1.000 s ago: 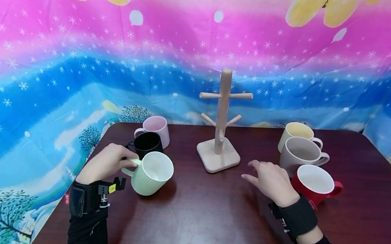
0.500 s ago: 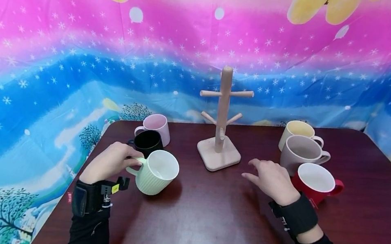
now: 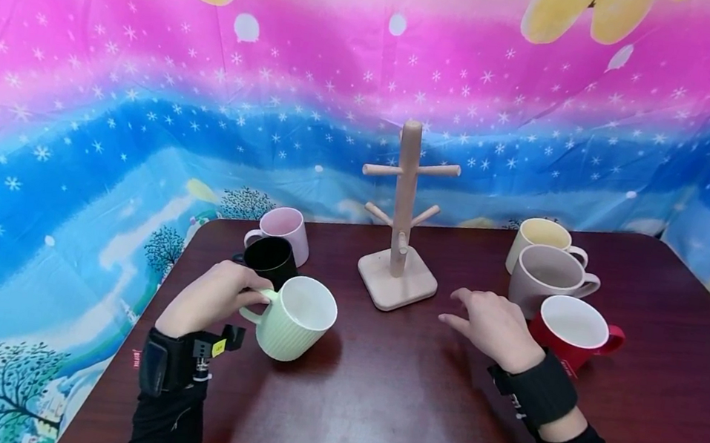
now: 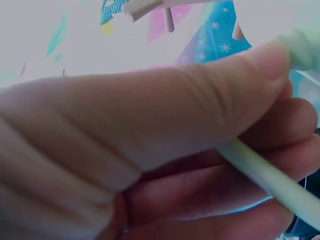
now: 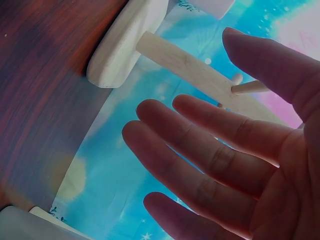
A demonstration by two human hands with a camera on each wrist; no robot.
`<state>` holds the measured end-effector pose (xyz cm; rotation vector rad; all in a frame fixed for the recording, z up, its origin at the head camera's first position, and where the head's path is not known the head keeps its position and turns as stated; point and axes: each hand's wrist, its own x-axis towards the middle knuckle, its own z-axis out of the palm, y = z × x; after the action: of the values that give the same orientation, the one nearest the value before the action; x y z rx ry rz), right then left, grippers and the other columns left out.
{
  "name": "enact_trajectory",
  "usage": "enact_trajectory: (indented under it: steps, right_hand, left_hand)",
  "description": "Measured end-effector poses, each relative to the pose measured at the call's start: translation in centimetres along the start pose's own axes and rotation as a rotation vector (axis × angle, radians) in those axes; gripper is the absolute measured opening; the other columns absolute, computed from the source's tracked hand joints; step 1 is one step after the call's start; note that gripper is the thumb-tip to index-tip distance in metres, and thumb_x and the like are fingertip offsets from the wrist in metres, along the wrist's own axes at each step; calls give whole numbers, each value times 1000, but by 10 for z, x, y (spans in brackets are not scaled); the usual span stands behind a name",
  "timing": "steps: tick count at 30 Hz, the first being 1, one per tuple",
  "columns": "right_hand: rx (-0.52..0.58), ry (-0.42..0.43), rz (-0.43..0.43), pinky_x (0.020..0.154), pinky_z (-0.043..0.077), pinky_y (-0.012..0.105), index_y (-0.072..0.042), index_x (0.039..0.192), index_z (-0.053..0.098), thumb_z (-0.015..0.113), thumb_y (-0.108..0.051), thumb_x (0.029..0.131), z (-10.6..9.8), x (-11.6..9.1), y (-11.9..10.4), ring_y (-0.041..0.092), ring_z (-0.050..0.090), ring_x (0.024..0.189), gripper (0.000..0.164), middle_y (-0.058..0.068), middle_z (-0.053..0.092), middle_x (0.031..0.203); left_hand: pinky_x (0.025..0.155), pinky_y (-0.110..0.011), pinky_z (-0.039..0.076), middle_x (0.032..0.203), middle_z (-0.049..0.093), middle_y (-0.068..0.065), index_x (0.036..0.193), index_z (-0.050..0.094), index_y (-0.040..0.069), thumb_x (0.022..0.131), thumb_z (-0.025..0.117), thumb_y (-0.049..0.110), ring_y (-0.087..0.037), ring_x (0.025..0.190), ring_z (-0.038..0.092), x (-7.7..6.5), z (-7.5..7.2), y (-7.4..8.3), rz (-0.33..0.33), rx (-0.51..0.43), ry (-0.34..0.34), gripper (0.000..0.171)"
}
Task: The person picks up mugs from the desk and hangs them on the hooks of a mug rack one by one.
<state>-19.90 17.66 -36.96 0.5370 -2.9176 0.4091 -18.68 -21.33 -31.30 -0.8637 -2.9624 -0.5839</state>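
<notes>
One pale green ribbed mug (image 3: 297, 326) tilts over the left part of the table (image 3: 369, 418), its handle pinched between the thumb and fingers of the person's left hand (image 3: 213, 300), with a black mug (image 3: 272, 263) and a pink mug (image 3: 289, 235) on its far side. Over to the right of the bare wooden mug tree (image 3: 403, 213), I see the right hand (image 3: 492, 328) holding nothing, thumb and fingers apart, near a red mug (image 3: 570, 328), a grey mug (image 3: 538, 283) and a cream-yellow mug (image 3: 519, 254).

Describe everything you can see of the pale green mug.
The pale green mug, ceramic by its look, has a ribbed outside, a smooth paler inside and one loop handle, which the left hand pinches. It tilts slightly, mouth up, nearer the camera than the black mug, and seems raised above the dark table.
</notes>
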Motion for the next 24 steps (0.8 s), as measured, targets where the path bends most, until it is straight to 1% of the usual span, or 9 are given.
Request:
enact_trajectory:
  steps: [6, 8, 11, 15, 17, 20, 22, 24]
  right_hand:
    - [-6, -8, 2, 48, 46, 27, -3, 106, 65, 71, -32, 78, 0, 1, 0, 17, 61, 65, 40, 10, 69, 83]
    - [-3, -8, 2, 48, 47, 27, -3, 106, 65, 71, -32, 78, -1, 1, 0, 17, 61, 65, 40, 10, 69, 84]
    - [3, -13, 5, 48, 47, 27, -3, 106, 65, 71, -32, 79, -1, 1, -1, 17, 61, 66, 41, 10, 69, 84]
    - [8, -22, 9, 48, 46, 27, -3, 107, 65, 71, -32, 79, -2, 1, -1, 18, 61, 67, 41, 11, 70, 86]
    - [10, -19, 10, 48, 46, 27, -3, 107, 65, 71, -32, 79, -3, 0, -1, 18, 61, 67, 41, 11, 70, 86]
    - [9, -7, 9, 49, 47, 28, -3, 106, 65, 71, -32, 79, -4, 0, 0, 18, 61, 67, 40, 11, 70, 85]
    - [5, 5, 11, 50, 47, 28, -3, 106, 65, 71, -32, 79, -4, 0, 0, 18, 61, 66, 40, 10, 69, 83]
    - [2, 11, 13, 50, 47, 29, -3, 106, 66, 71, -32, 79, -4, 0, 1, 17, 61, 65, 40, 9, 69, 82]
  left_hand:
    - [66, -18, 50, 75, 62, 12, 83, 68, 19, 86, 63, 15, -3, 73, 58, 6, 4, 7, 30, 14, 9, 7]
    - [66, -18, 49, 73, 60, 12, 80, 66, 18, 87, 62, 15, -4, 73, 57, 8, 5, 9, 39, 19, 8, 9]
    - [63, -18, 46, 67, 55, 13, 74, 63, 19, 88, 61, 16, -4, 68, 53, 12, 8, 14, 54, 35, 6, 15]
    - [60, -19, 42, 63, 50, 12, 69, 59, 21, 89, 60, 15, -4, 62, 45, 19, 13, 22, 101, 54, 14, 21]
    - [60, -18, 42, 64, 52, 12, 70, 59, 20, 89, 60, 15, -3, 62, 45, 22, 16, 26, 135, 57, 15, 20]
    - [61, -17, 44, 68, 58, 10, 75, 63, 18, 89, 60, 14, -2, 64, 47, 28, 25, 33, 173, 47, 17, 15]
    - [63, -17, 45, 71, 61, 8, 78, 64, 17, 88, 61, 14, -2, 66, 49, 33, 31, 37, 199, 52, 29, 11]
    - [64, -17, 46, 74, 63, 8, 82, 66, 18, 88, 61, 15, -1, 68, 52, 37, 39, 41, 211, 58, 52, 9]
